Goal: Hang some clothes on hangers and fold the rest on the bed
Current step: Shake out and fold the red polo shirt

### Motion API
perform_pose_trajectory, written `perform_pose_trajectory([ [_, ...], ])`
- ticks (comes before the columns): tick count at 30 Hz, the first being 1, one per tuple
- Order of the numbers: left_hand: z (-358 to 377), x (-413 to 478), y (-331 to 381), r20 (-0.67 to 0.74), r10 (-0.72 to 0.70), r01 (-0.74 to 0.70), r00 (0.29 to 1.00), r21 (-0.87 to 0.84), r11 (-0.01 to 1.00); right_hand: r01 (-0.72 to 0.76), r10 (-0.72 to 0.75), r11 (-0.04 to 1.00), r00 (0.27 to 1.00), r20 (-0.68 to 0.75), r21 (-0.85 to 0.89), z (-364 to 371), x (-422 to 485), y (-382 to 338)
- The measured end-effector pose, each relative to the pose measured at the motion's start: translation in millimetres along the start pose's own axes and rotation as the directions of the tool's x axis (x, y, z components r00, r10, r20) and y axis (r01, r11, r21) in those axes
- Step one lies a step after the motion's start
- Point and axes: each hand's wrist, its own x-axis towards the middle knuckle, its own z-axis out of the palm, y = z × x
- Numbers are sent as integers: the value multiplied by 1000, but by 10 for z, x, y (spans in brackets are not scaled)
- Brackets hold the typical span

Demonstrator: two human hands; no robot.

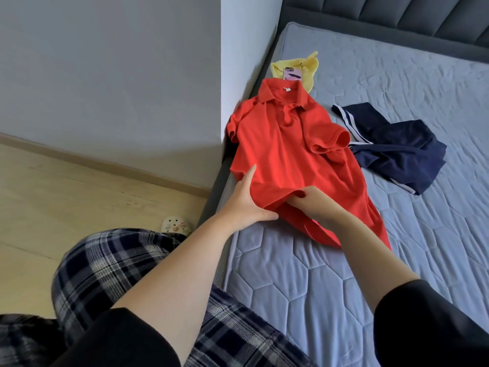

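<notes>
A red polo shirt (pixel 285 144) lies face up on the grey-blue quilted mattress (pixel 304 282), collar toward the wall. My left hand (pixel 246 200) grips the shirt's lower left hem, thumb underneath and fingers lying on top. My right hand (pixel 315 203) is pushed under the hem from below, its fingers hidden inside the fabric and curled into it. A navy garment with white stripes (pixel 397 152) lies crumpled to the right of the shirt. A yellow garment (pixel 308 71) sits beyond the collar. No hanger is in view.
A phone in a pink case (pixel 292 74) rests on the yellow garment. A white wall corner (pixel 238 62) juts in beside the bed's left edge. The dark padded headboard (pixel 397 17) runs along the far side. Wooden floor (pixel 66 197) and a light slipper (pixel 176 225) lie left.
</notes>
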Motion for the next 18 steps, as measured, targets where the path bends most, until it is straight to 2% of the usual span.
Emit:
perform_pose_trajectory([
  [3, 57, 8, 6, -69, 65, -63, 995, 39, 997, -67, 63, 997, 985, 164, 23, -97, -11, -22],
  [7, 67, 33, 44, -175, 44, -65, 984, -116, 991, -133, 135, 991, 944, 300, -28, -160, -30, -46],
  [10, 72, 45, 52, -130, 7, -26, 991, -147, 989, -50, 98, 981, 962, 253, -189, -140, -38, -99],
  [12, 88, 36, 51, -101, -7, -7, 995, -129, 992, -25, 58, 986, 979, 193, -167, -109, -42, -121],
  [15, 103, 35, 54, -148, -37, 19, 988, -127, 992, 32, -8, 987, 988, 157, -156, -47, -48, -163],
  [18, 88, 61, 80, -224, -108, 67, 969, -182, 981, 106, -68, 974, 981, 184, -201, 25, -58, -205],
])
